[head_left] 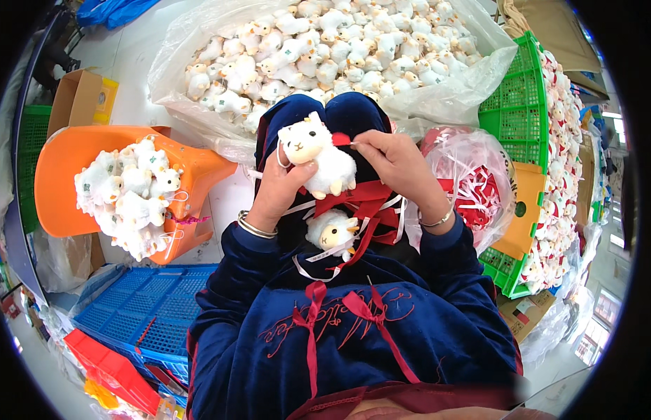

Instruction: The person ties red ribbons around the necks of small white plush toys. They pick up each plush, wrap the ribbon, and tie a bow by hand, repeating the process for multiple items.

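Above my lap, my left hand is closed around a white plush sheep toy, whose cream face points to the left. A white cord loop hangs by its head. At the toy's right side my right hand pinches the pale end of a small red fabric piece. Whether that piece is fastened to the toy I cannot tell. On my lap below lies a second plush sheep, tilted, with a white strap beside it. Several red and white ribbon strips lie between the two toys.
Beyond my knees, a large clear plastic bag is heaped with plush sheep. An orange chair at the left bears several more. To the right are a plastic bag of red and white strips and a green crate. Blue crates stand lower left.
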Demonstrator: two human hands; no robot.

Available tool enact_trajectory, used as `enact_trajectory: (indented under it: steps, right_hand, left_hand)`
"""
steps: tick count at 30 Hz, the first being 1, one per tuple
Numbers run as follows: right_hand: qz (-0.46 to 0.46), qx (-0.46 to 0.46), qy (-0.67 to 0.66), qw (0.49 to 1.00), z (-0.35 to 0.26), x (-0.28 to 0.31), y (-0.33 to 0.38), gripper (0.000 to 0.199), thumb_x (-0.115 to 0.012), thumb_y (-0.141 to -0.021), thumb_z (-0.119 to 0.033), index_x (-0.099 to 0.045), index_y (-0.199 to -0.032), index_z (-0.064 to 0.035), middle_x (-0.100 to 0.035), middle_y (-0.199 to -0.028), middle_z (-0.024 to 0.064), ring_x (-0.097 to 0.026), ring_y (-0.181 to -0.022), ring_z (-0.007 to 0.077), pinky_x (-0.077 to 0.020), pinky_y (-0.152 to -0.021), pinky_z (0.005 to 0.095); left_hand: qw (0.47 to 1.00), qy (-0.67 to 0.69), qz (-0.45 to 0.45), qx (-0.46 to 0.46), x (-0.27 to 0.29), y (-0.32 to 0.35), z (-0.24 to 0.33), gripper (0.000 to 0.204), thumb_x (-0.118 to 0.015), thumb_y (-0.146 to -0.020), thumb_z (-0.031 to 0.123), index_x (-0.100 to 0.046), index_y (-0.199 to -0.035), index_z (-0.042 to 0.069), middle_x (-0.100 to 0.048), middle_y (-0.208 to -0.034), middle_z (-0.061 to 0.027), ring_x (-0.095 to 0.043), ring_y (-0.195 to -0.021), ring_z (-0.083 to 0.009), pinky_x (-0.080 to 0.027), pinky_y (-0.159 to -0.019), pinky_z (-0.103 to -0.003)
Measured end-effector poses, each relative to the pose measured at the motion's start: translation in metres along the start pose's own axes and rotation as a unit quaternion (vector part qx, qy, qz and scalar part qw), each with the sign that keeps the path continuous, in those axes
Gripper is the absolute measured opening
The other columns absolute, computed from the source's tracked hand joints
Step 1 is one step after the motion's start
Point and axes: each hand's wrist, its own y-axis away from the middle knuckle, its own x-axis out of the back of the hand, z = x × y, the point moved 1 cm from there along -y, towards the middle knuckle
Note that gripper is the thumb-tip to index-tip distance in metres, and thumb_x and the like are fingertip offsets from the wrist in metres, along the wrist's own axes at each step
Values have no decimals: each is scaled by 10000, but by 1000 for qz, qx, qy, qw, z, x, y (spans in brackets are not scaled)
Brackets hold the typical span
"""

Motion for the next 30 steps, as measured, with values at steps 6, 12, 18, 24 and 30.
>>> enact_trajectory:
  steps: [6,12,18,24,30]
  right_hand:
    - [43,50,98,993,-20,7,3,470,-703,-869,-73,-577,-1319,-30,-524,-1328,200,-621,-1101,378,-532,-936,408]
    - [6,78,73,994,-7,-8,-2,251,-627,-895,-35,-678,-1141,-20,-633,-1069,174,-657,-946,366,-540,-816,430]
    - [-31,-65,-75,995,-13,-2,2,125,-634,-949,-89,-678,-940,27,-589,-658,67,-558,-635,150,-470,-615,311]
    - [-72,-69,-120,988,-1,9,5,190,-661,-963,-151,-655,-921,34,-577,-710,31,-501,-676,85,-441,-609,287]
    - [-115,-91,-47,988,3,0,8,392,-752,-888,-316,-666,-1008,47,-649,-798,108,-611,-741,164,-499,-681,323]
  left_hand:
    - [999,-24,-13,29,1,0,-4,477,-679,-883,159,-591,-1319,-13,-686,-1215,-87,-656,-1090,-166,-521,-961,-334]
    - [996,-54,-54,50,1,-1,-5,472,-686,-872,192,-602,-1289,-13,-688,-1188,-85,-656,-1082,-165,-521,-957,-335]
    - [998,-4,-54,39,2,-3,-7,508,-698,-879,216,-579,-1321,-3,-689,-1190,-81,-656,-1080,-165,-522,-959,-340]
    - [992,-62,-89,56,-11,-8,5,459,-703,-943,197,-569,-1339,8,-688,-1207,-73,-660,-1052,-133,-534,-924,-308]
    - [968,-219,-74,94,-12,-11,4,363,-696,-970,220,-668,-1248,-11,-734,-1107,-60,-683,-952,-109,-553,-837,-294]
